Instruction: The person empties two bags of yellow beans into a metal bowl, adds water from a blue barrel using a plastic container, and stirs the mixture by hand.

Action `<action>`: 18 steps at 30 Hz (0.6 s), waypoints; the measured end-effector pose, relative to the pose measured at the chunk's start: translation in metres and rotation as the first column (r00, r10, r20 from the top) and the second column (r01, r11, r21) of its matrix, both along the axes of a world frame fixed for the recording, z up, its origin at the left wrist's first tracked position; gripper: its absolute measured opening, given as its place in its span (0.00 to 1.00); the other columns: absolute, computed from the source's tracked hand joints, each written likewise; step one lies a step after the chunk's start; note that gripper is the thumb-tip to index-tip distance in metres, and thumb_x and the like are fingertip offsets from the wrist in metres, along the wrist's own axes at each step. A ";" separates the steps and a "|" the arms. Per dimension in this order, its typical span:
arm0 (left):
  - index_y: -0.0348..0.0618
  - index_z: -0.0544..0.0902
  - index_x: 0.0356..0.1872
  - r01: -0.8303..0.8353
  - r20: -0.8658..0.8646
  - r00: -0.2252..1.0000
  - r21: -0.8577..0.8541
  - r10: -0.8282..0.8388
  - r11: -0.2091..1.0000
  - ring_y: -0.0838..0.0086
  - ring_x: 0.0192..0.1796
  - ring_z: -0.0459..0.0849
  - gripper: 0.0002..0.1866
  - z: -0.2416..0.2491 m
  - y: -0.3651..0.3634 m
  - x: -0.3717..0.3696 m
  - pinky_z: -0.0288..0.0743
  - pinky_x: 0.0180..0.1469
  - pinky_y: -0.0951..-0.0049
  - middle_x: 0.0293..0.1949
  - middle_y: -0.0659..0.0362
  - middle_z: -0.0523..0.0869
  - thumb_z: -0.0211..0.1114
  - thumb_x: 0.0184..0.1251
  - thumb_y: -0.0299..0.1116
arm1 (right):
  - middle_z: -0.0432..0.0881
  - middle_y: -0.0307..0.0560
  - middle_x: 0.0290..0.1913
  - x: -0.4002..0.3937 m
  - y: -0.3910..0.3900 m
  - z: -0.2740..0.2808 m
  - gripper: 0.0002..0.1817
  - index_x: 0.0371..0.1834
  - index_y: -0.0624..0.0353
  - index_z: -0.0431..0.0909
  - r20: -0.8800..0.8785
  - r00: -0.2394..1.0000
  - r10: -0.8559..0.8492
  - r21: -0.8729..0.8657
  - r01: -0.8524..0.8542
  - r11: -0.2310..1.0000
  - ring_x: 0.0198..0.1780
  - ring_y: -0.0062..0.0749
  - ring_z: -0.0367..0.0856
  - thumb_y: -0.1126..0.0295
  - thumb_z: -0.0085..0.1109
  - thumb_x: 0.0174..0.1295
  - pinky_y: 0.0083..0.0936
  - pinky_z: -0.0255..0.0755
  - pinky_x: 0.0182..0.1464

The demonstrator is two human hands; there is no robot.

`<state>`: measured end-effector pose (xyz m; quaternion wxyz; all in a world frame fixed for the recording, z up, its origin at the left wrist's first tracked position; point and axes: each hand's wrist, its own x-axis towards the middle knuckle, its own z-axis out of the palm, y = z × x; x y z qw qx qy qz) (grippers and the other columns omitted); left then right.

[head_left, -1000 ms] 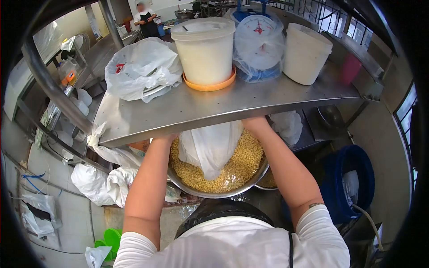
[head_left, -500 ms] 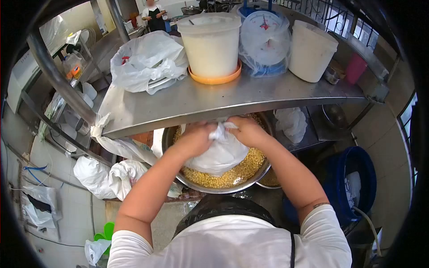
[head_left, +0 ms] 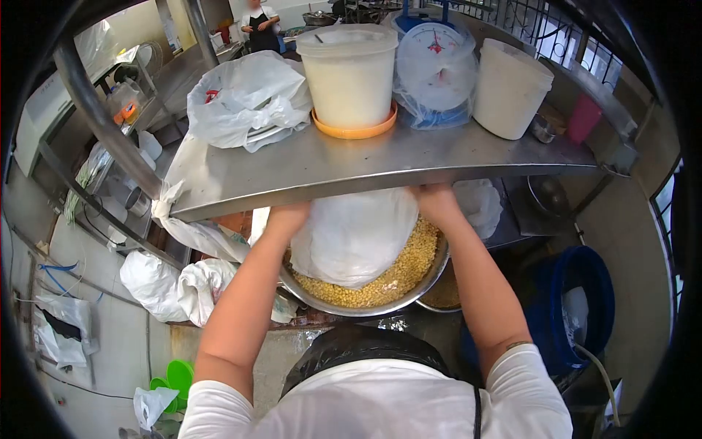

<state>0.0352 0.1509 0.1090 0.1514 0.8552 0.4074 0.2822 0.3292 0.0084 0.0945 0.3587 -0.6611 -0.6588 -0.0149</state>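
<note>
A wide metal bowl point(head_left: 344, 310) full of pale yellow kernels or split beans point(head_left: 395, 282) stands below the steel shelf. Spread over the kernels is a white cloth or bag point(head_left: 355, 238), its far part hidden under the shelf edge. My left hand point(head_left: 291, 214) is at the left side of the white cloth. On its right side is my right hand point(head_left: 436, 199). The shelf covers the fingers of both hands, so their grip on the cloth does not show.
The steel shelf point(head_left: 380, 167) overhangs the bowl, carrying a white bucket point(head_left: 349, 80), a bagged scale point(head_left: 435, 73) and another white tub point(head_left: 512, 88). A blue barrel point(head_left: 578, 293) stands right, white sacks point(head_left: 157, 285) left. A person point(head_left: 262, 28) stands far back.
My hands have moved apart and farther under the shelf. The gathered, twisted top of the white cloth no longer shows; the cloth now lies spread between them.
</note>
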 end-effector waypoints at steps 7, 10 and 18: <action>0.38 0.80 0.64 0.102 0.349 0.937 -0.193 -0.029 0.976 0.57 0.63 0.81 0.23 -0.003 0.010 -0.006 0.73 0.67 0.60 0.61 0.50 0.84 0.60 0.79 0.45 | 0.79 0.64 0.66 0.026 -0.002 0.003 0.23 0.64 0.63 0.78 -0.256 0.965 -0.060 0.025 0.068 0.997 0.67 0.62 0.75 0.62 0.65 0.70 0.47 0.66 0.72; 0.38 0.78 0.66 0.097 0.412 0.910 -0.327 0.049 0.940 0.61 0.62 0.81 0.24 -0.003 -0.004 0.002 0.72 0.69 0.61 0.61 0.53 0.83 0.63 0.78 0.43 | 0.82 0.64 0.62 0.012 -0.004 -0.008 0.25 0.63 0.64 0.78 -0.093 0.995 -0.027 0.097 0.036 0.995 0.64 0.63 0.78 0.59 0.66 0.69 0.47 0.70 0.68; 0.42 0.80 0.66 0.099 0.432 0.899 -0.363 0.074 0.926 0.58 0.65 0.80 0.27 -0.006 0.006 -0.009 0.72 0.68 0.60 0.65 0.50 0.83 0.64 0.76 0.49 | 0.82 0.63 0.64 0.007 0.010 -0.016 0.27 0.68 0.59 0.78 0.097 0.981 -0.167 0.008 0.167 0.986 0.66 0.58 0.79 0.57 0.65 0.69 0.44 0.71 0.68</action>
